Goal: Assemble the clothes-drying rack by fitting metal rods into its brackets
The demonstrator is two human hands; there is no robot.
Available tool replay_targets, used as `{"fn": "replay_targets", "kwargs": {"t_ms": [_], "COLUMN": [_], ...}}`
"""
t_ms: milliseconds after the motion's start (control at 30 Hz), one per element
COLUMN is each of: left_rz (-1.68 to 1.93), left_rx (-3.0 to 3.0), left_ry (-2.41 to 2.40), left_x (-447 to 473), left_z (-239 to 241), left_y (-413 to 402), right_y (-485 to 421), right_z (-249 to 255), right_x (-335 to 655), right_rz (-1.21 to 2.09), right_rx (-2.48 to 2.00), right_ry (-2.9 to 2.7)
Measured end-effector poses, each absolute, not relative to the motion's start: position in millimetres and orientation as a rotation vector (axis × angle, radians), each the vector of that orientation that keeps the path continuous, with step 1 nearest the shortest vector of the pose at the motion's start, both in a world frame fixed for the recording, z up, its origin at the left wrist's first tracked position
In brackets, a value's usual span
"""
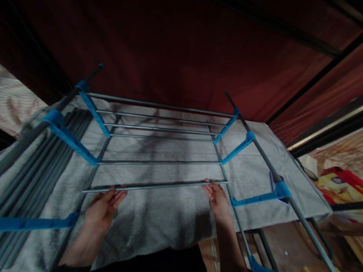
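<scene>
While two bare hands grip a slim grey metal-looking tube, blue plastic-looking arms flank it

The tube lies crosswise, slightly tilted, between a grey left inner pole and a grey right inner pole, with several parallel grey crossbars beyond it. The person's left hand curls its fingers closed around the tube near one end; the right hand pinches it lightly near the other. I cannot tell whether the tube's ends touch the poles.

If the right-hand pinch slackens, that end could, I judge, drop onto the light-grey fleecy cloth below. Uneven pulling by the hands might skew the tube or knock its ends against the poles.

The blue arms slant in from both sides and narrow the room for either hand. At far left, a bundle of loose grey tubes lies along the cloth. A small purple-edged object shows partly behind the right outer pole. Past the cloth sits a red-and-yellow printed box; dark red fabric sheeting closes off the far side.
</scene>
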State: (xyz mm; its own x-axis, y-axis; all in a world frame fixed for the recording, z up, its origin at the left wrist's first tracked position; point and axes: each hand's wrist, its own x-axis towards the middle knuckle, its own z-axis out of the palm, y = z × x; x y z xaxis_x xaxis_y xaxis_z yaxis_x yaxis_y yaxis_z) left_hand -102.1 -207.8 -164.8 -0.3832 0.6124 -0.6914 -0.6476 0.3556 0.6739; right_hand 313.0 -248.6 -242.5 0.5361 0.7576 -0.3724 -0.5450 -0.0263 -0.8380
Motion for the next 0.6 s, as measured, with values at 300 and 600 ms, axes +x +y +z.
{"fn": "replay_targets", "kwargs": {"t_ms": [300,600], "left_rz": [1.275,1.179], "left_rx": [-0.077,-0.064], "left_ry": [1.395,1.302], "left_x": [-83.4,-63.6], "left_z": [-158.5,-155.2], "left_y": [-214.5,-226.2], "right_y": [-245.6,-248.1], "right_z": [-236.2,-236.8], "right_x": [310.8,311.4], "right_rz": [1.059,1.098], "right_rx": [-1.236,-1.211], "right_ry": [-0.181,-0.221]}}
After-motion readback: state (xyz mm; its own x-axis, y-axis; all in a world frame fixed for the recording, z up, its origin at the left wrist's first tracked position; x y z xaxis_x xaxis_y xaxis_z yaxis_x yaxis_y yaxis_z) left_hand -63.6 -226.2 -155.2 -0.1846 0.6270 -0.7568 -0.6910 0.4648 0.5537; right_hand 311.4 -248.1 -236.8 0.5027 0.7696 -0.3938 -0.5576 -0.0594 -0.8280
